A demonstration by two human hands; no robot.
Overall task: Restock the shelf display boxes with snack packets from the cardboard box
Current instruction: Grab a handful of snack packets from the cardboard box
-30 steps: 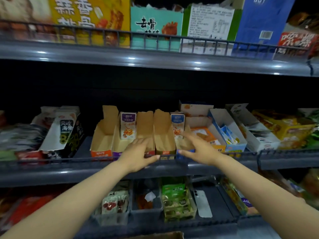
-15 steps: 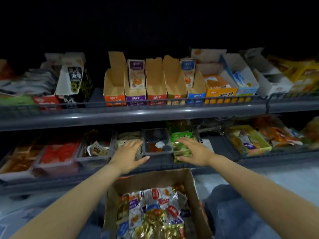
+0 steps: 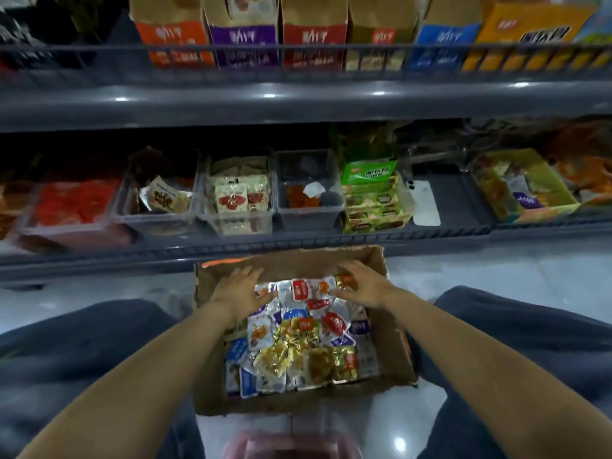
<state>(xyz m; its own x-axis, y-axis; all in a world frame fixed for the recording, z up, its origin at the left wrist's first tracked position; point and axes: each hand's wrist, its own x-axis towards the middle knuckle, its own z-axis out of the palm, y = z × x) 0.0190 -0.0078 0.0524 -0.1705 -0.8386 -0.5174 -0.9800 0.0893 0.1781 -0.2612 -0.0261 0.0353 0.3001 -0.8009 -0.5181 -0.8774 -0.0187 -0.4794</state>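
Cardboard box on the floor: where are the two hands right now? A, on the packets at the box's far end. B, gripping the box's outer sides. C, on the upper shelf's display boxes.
A: the left hand and right hand are both on the snack packets at the cardboard box's far end.

No words can be read here; all the writing is too blurry; white letters stand on the orange box (image 3: 175, 36), the purple box (image 3: 243, 36), the red box (image 3: 314, 36) and the blue box (image 3: 443, 38) on the upper shelf (image 3: 298, 101); more sit on a black band on the yellow box (image 3: 543, 34), on the green box (image 3: 369, 170) and on the packets (image 3: 299, 289).
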